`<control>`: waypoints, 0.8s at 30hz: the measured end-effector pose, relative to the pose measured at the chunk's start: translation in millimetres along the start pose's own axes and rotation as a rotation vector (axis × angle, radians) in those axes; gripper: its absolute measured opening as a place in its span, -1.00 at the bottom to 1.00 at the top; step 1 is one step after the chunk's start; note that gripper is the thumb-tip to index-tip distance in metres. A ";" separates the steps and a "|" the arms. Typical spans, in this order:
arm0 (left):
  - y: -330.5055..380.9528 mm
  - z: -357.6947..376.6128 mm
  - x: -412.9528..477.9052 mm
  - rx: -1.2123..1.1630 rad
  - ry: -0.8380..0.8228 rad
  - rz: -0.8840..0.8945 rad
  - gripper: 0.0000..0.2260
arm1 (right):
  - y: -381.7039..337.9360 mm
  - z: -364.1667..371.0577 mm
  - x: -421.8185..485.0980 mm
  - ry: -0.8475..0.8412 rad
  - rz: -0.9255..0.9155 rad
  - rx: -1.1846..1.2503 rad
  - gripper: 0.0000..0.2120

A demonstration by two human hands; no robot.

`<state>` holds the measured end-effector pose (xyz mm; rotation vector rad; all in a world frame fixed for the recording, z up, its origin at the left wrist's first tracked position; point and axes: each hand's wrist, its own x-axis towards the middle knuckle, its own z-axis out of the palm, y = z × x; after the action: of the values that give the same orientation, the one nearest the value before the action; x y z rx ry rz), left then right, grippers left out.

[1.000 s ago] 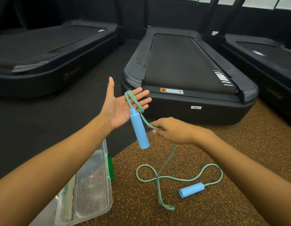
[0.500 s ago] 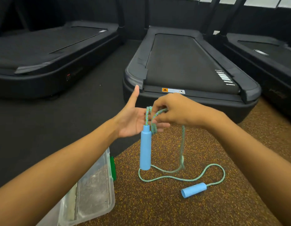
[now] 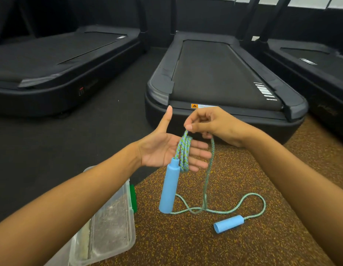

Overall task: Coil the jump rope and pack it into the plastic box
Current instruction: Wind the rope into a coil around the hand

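Speckled brown gym floor [image 3: 186, 246], black treadmills [image 3: 214, 73] behind.

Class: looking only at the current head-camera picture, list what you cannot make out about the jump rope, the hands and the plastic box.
Head view:
- Plastic box: lower left part hidden by the left forearm, and cut by the bottom edge.
- Right hand: fingertips curl under, so the exact pinch on the rope is hidden.
- Left hand: the wraps' far side is behind the fingers.
- Hanging handle: covers the rope behind it.

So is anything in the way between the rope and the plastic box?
Nothing visible. The box sits open on the floor below the left hand, which has the rope looped over its fingers.
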<state>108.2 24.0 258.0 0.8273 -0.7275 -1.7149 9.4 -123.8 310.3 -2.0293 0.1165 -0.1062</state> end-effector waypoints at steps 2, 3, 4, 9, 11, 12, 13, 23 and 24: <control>1.1 0.6 -0.2 -0.011 -0.029 0.010 0.06 | 7.3 2.9 -0.2 0.028 -0.003 0.028 -0.97; 1.9 0.4 -0.5 -0.015 -0.045 0.016 0.06 | 11.3 4.1 0.3 0.046 -0.004 0.049 -0.96; 2.7 -0.2 -0.9 -0.020 -0.063 0.022 0.07 | 15.1 4.1 0.8 0.064 0.002 0.075 -0.95; 9.0 -5.1 -6.9 -0.091 -0.111 0.094 0.08 | 33.8 5.8 -1.6 0.053 0.057 0.329 -0.85; 12.7 -5.3 -9.0 -0.133 -0.154 0.138 0.08 | 40.8 11.1 -3.3 0.029 0.091 0.340 -0.90; 14.4 -4.9 -9.7 -0.150 -0.169 0.158 0.08 | 44.5 14.0 -3.7 0.026 0.114 0.318 -0.87; 16.0 -5.3 -10.3 -0.163 -0.171 0.180 0.08 | 47.4 17.4 -4.2 0.021 0.132 0.302 -0.84; 25.3 -8.6 -16.0 -0.176 0.305 0.445 0.04 | 39.4 30.8 -12.9 -0.208 0.236 0.162 -0.72; 25.8 -9.8 -17.0 -0.179 0.323 0.456 0.04 | 36.8 31.1 -13.5 -0.218 0.238 0.147 -0.74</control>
<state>133.7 32.8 275.9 0.7240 -0.4875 -1.1835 -1.4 -110.7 263.1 -1.8526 0.2053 0.2486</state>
